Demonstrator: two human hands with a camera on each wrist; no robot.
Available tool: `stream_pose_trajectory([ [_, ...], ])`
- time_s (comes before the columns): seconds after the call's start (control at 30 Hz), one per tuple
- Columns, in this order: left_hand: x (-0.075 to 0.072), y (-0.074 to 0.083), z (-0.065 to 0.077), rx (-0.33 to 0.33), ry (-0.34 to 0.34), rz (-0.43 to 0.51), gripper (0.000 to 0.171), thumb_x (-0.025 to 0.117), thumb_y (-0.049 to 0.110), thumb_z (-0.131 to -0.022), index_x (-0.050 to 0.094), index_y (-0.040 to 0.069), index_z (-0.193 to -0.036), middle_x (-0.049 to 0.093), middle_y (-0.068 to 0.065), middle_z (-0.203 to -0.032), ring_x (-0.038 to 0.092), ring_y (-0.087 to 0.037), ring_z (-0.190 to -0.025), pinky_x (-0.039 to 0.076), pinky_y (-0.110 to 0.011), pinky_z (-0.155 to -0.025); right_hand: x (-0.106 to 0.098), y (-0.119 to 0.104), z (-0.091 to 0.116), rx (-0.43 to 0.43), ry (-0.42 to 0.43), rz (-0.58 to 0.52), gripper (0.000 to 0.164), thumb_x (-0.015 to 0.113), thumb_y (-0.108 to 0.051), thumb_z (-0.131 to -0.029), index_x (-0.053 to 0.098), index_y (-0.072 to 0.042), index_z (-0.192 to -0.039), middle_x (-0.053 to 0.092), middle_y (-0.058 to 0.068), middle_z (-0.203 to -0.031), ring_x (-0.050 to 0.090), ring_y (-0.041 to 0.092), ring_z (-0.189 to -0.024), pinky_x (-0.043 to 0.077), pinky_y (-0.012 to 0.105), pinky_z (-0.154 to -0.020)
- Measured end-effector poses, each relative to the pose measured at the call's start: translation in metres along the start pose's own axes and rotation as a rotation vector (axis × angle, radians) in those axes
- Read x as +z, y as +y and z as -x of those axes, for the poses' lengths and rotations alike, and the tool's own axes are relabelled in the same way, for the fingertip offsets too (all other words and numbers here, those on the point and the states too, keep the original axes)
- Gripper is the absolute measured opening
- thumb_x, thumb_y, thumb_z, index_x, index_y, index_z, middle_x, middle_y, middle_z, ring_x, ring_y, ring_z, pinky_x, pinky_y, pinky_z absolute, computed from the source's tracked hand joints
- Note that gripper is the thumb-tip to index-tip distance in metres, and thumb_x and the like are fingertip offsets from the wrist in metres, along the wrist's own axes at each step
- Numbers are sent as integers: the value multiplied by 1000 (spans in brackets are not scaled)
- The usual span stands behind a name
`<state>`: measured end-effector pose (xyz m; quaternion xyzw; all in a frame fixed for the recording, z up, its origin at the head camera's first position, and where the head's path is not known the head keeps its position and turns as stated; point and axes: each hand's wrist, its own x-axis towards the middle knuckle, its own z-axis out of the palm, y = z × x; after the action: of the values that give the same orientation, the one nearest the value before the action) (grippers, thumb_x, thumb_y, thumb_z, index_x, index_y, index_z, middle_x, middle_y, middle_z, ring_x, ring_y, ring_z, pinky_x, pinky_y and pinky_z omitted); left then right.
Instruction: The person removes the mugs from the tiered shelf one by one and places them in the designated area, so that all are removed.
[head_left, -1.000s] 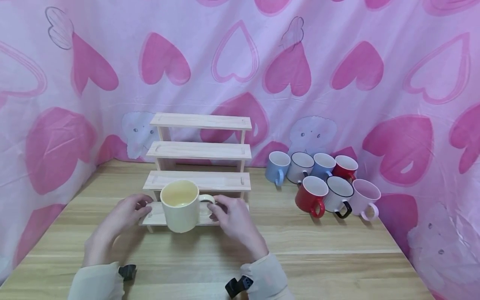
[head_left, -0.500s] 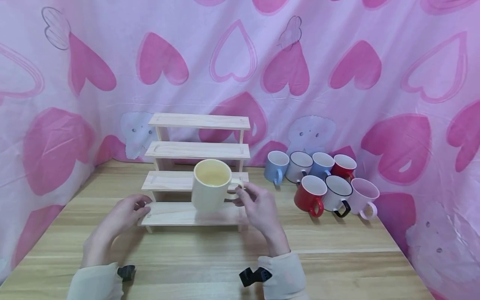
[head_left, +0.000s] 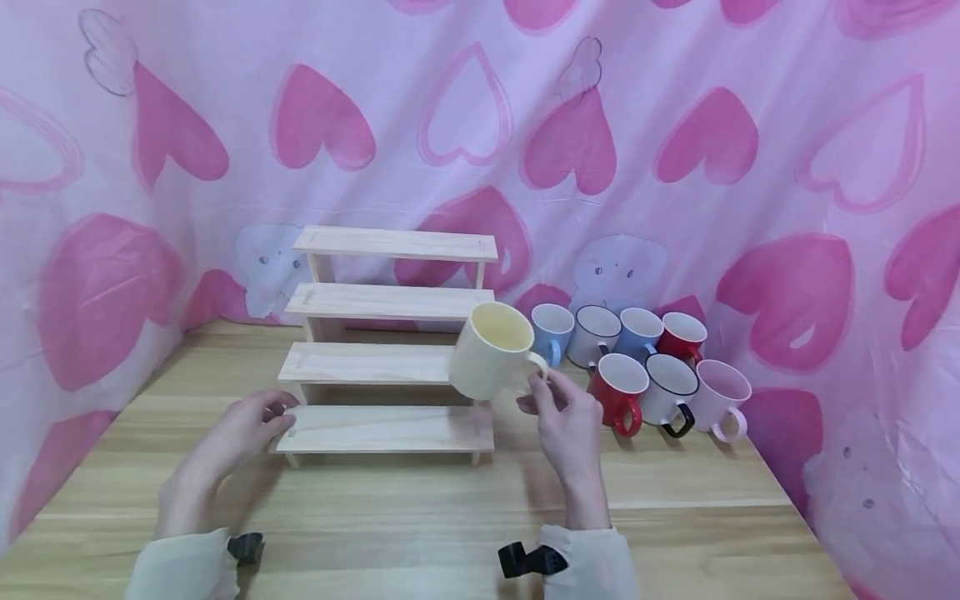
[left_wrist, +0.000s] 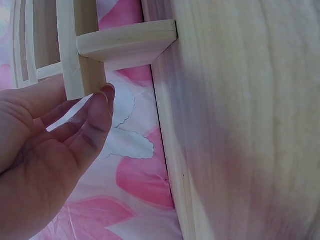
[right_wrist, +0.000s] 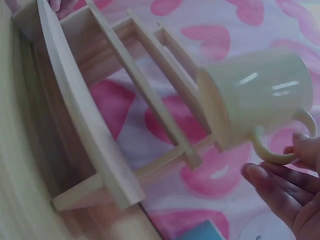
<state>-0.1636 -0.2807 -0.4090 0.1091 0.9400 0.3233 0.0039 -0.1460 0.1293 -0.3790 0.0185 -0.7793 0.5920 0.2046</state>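
My right hand (head_left: 566, 425) pinches the handle of a cream-yellow mug (head_left: 491, 354), which hangs slightly tilted in the air at the right end of the stepped shelf. In the right wrist view the mug (right_wrist: 257, 97) shows its side, with thumb and fingers at the handle (right_wrist: 272, 152). The pale wooden shelf (head_left: 390, 429) has several steps, and no mug stands on it. At the lowest step's left end, my left hand (head_left: 240, 437) holds the board's edge; in the left wrist view thumb and fingers pinch the board's corner (left_wrist: 85, 80).
Several mugs stand grouped right of the shelf: a red mug (head_left: 618, 392), a black-rimmed white mug (head_left: 667, 392), a pink mug (head_left: 720, 396) and a light-blue mug (head_left: 551, 329) among them. The wooden table (head_left: 420, 525) meets a pink heart-patterned cloth (head_left: 555, 117) behind.
The right hand has carried the cream-yellow mug from in front of the lowest step up and to the right, past the shelf's end. The left hand has stayed on the board.
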Motion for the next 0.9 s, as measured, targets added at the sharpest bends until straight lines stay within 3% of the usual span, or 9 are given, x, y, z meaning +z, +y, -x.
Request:
stream_pose_trajectory([
  [0.37,2,-5,7,-8,13,28,18,65,2,-91,62,-5,-108,64,-8,-89,57,-23,-80,48,-37,-68,-9,27,18,-24,341,126,20,67,-15,-94,71,-5,-112,73,12,-94,72,21,-72,52,17,-67],
  [0.6,-1,-8,9,-3,38,-15,18,65,3,-90,63,-5,-107,63,-6,-86,55,-21,-77,46,-36,-66,-13,49,23,38,389,128,21,67,-14,-94,71,-4,-112,72,13,-93,72,24,-73,52,15,-65],
  [0.9,3,-6,-2,27,39,8,16,65,3,-91,63,-4,-106,62,-4,-84,55,-19,-76,45,-36,-67,-15,72,24,95,456,184,21,70,-18,-92,74,-4,-108,72,15,-85,71,25,-72,50,12,-60],
])
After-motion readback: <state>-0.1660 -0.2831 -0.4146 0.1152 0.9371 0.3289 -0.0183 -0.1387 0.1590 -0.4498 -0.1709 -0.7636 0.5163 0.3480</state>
